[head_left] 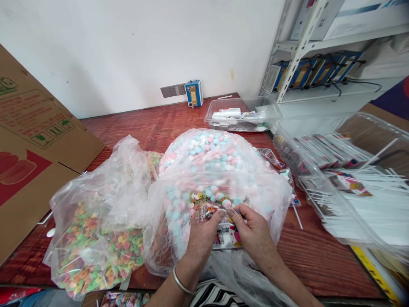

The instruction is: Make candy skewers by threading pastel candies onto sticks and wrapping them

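Observation:
Both my hands meet over the near side of a large clear bag [223, 166] filled with pink, blue and white balls. My left hand [203, 234], with a bangle at the wrist, is closed in a pinch on a small printed plastic packet [206, 212]. Thumb and fingers of my right hand [255, 232] pinch the same packet's edge, the thumbtips almost touching. Just below the fingers, a printed wrapper [235, 235] shows between the hands. Some multicoloured ring-shaped pieces [200, 197] lie in front of the packet. The packet's contents are partly hidden by my fingers.
Left lies a clear bag of coloured rings [92, 247], near a cardboard box [35, 140]. On the right, a clear bin [319, 200] holds white sticks and packets. Farther back are a clear tray [243, 123], a blue device [194, 93] and a metal shelf [300, 51].

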`<state>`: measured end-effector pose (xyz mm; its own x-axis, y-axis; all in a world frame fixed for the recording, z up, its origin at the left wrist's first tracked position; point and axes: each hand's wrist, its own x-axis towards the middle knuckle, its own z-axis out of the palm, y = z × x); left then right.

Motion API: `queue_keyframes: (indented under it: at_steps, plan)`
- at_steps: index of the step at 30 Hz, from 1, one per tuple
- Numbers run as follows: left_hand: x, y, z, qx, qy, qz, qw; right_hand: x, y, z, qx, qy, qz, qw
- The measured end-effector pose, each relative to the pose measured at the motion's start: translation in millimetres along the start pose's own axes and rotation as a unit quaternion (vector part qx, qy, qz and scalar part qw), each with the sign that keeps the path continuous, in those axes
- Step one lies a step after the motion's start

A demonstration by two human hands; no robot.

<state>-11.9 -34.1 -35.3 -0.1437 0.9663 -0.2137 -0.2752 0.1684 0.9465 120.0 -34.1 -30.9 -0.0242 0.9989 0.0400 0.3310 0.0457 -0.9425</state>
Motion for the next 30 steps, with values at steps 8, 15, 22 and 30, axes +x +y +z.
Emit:
queue_keyframes:
  at_steps: [8,15,22,30]
  plan:
    - [6.7,-5.3,1.1,-0.247,0.019,-0.103,0.963,4.9,-3.0,-2.4,0.001,0.007,-0.018,1.0]
    - [14.2,-6.1,-2.0,-0.351,0.103,-0.109,0.924,-2.6,-16.3,-13.1,0.061,0.093,-0.032,0.993]
    - [7.8,-3.8,-0.5,-0.274,0.046,-0.043,0.96,-7.0,-17.5,-0.3,0.029,0.034,-0.13,0.99]
    - [11.7,-3.5,-8.5,-0.285,0.035,-0.096,0.953,-4.8,-12.3,0.5,0.024,0.029,-0.128,0.991]
